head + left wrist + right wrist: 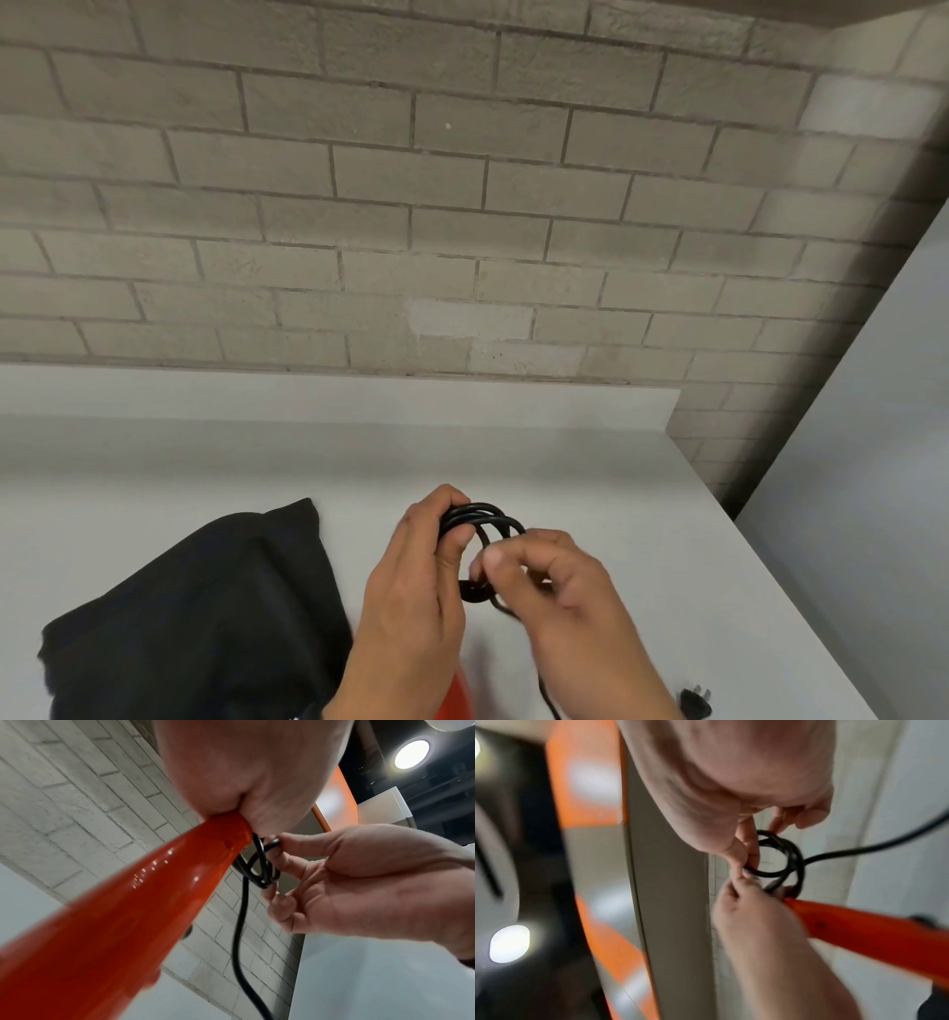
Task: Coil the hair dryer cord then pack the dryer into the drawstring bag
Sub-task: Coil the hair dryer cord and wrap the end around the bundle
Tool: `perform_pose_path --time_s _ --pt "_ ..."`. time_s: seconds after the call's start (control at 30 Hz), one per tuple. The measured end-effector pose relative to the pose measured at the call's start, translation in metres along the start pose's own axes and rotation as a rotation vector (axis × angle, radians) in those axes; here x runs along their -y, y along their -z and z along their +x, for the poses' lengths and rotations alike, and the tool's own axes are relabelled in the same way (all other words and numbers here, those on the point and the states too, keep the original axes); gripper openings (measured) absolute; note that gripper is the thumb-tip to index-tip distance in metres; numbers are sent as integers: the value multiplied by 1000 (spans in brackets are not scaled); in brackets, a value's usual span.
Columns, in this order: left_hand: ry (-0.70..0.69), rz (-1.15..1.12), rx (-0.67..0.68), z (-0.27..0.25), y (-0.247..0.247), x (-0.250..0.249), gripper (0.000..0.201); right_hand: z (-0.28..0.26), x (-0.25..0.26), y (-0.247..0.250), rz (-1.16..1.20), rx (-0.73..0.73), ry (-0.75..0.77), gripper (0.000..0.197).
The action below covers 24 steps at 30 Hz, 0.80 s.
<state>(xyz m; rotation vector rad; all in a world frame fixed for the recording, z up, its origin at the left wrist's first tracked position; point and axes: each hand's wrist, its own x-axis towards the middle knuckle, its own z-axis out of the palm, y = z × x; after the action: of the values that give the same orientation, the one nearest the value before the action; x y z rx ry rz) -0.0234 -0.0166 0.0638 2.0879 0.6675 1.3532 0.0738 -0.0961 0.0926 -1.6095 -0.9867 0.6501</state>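
The plug (696, 702) lies loose on the worktop (642, 488) nearest the body, so the cord (485, 519) needs more loops. Left hand (411, 575) grips the dryer (123, 912) handle and loops; right hand (560, 586) pinches the next turn (keep loops even, slack untwisted). The bag (205, 616) waits left.

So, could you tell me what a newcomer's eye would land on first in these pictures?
Probably the two hands working a black cord into loops just above the white table: the left hand grips the loops and the red hair dryer, and the right hand pinches the cord beside it. Next comes the black drawstring bag, lying crumpled on the table to the left of the hands.
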Motion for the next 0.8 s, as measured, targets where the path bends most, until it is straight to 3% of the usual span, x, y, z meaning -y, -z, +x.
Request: perform_pose_path --time_s 0.1,0.17,0.2,0.27,0.33,0.43,0.63,0.7,0.8 --pt "-25 8 -2 0 0 -2 20 4 13 15 287 134 -128 37" --pt "-24 -7 -16 0 1 -2 20 3 14 21 407 172 -154 34" --pt "-18 -17 -26 1 1 -1 20 1 12 21 341 175 -100 28" --pt "6 -38 -38 1 0 1 16 -3 4 18 58 75 77 11" --pt "34 -61 -46 1 0 2 16 -7 -4 12 -148 -107 218 15" --pt "23 -75 -72 0 -1 2 17 -8 -8 6 -138 -246 325 19" --pt "-66 -55 -86 0 -5 2 20 -11 2 17 39 -132 110 20" --pt "-76 -58 -95 1 -6 2 20 -10 11 22 350 -4 -14 8" --pt "-84 -53 -92 0 -7 3 20 -7 20 35 849 217 -279 24"
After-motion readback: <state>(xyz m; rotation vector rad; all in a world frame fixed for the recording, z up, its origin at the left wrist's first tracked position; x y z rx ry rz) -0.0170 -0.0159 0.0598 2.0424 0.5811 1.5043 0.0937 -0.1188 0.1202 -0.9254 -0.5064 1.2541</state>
